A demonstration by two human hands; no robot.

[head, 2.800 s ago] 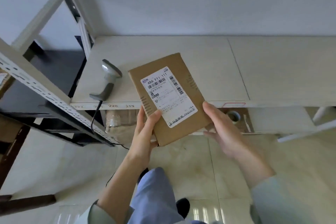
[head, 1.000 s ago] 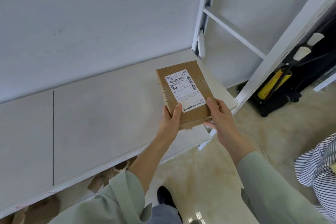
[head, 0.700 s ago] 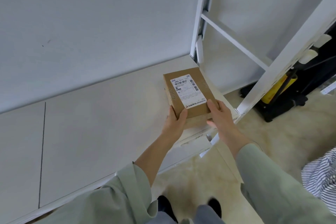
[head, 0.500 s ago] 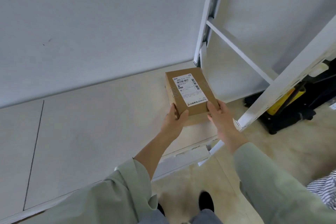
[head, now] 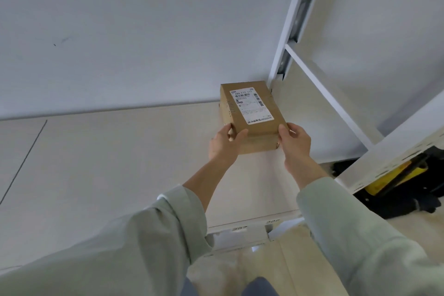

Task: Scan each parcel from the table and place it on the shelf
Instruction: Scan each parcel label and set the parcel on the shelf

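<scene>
You have the parcel (head: 252, 115) on the shelf (head: 120, 163), deep in its right rear corner, with the far end close to the wall (head: 120, 31) and its right side just beside the white upright post (head: 288, 31). Your left hand (head: 224, 143) curls round the near left corner, thumb on top, and your right hand (head: 294, 143) curls round the near right corner, so both are clamped on the box; whether its base lies fully flat on the board cannot be told from here, though it looks set down or nearly so. The main risk, as I judge it, is the tight corner: push further and the far edge may jam against the wall or the post and skew the box, or your right knuckles may scrape the slanted brace (head: 331, 94) as you draw back. Let go unevenly and the box could twist, turning the label (head: 252, 108) away from easy reading. The label faces up now, which is worth keeping. As for what holds what, this shelf level carries only this one parcel in the part you can see. Below and to the right, something yellow and black (head: 396, 182) sits on the floor; I cannot tell what it is.
</scene>
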